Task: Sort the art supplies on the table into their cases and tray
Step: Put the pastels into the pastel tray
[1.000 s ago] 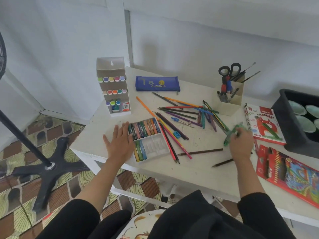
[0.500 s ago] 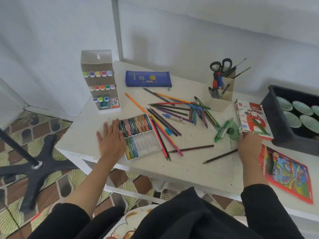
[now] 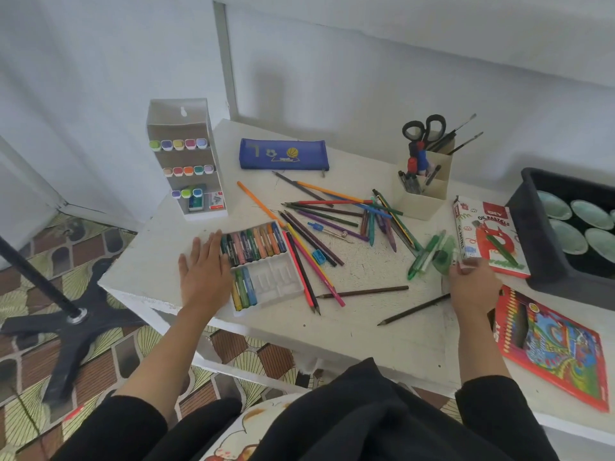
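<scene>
The left hand (image 3: 204,271) lies flat, grip released, against the crayon tray (image 3: 276,277), likely steadying it for filling. The right hand (image 3: 474,284) curls at the green protractor (image 3: 444,257) beside the pastel box (image 3: 489,237); whether its grip holds it I cannot tell. Beyond, loose pencils (image 3: 332,202) litter the tabletop (image 3: 366,327).

The tabletop (image 3: 366,331) was white, strewn with pencils (image 3: 332,202) in orange, red, blue, purple, green and brown. At upper centre lay a blue pencil case (image 3: 283,154) with yellow motifs. At right, a red pencil box (image 3: 562,357) bore multicoloured swirls, and the pastel box (image 3: 482,227) was white with a red figure. The floor (image 3: 30,294) at left showed brown and green fan-patterned tiles.
</scene>
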Tool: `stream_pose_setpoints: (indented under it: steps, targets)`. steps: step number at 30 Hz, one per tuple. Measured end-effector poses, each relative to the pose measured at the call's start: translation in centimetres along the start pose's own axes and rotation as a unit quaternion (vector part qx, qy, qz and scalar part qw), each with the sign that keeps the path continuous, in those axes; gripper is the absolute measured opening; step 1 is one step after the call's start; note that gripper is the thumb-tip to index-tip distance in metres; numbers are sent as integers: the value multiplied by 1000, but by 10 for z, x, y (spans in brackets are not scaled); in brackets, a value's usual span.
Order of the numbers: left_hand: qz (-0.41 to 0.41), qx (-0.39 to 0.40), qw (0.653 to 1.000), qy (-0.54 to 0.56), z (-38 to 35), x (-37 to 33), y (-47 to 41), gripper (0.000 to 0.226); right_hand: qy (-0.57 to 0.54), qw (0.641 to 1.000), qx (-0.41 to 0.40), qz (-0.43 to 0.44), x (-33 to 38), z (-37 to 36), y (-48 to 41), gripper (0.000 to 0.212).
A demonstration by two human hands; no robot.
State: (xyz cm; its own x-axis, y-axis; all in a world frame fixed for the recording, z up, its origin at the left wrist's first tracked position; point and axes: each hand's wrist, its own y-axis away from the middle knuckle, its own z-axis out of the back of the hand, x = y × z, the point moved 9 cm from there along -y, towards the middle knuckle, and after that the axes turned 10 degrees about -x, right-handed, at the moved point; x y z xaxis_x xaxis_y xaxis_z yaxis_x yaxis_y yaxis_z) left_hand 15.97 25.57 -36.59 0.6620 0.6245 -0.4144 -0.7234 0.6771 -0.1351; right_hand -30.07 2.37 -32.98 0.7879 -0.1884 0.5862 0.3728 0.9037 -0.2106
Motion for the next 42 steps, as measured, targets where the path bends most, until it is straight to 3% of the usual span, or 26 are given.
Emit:
stream_pose_setpoints:
  steps: [4,11,19,26,30,34,38,42]
  targets:
    - [4,2,1000,-4,-1,2,0,52,-80,995,58,2,11,-15,3,23]
    - [52,8,999,9,-5,0,2,51,-171,982,76,-2,24,-28,5,22]
    - [55,-18,998,14,-1,5,3,49,-155,984,58,63,35,-20,-8,14]
    - [57,-46,997,36,4,5,4,48,-267,951,63,142,76,-4,7,17]
    - [63,-39,997,35,6,9,3,50,-374,910,146,109,105,-11,38,16]
    - [52,-22,998,1,5,6,1,51,-444,828,330,92,150,-33,107,8]
    - [49,-17,999,-8,4,7,0,50,-403,773,445,206,194,-52,186,11]
    - [58,-25,998,14,4,12,-1,48,-345,719,453,398,222,-59,246,16]
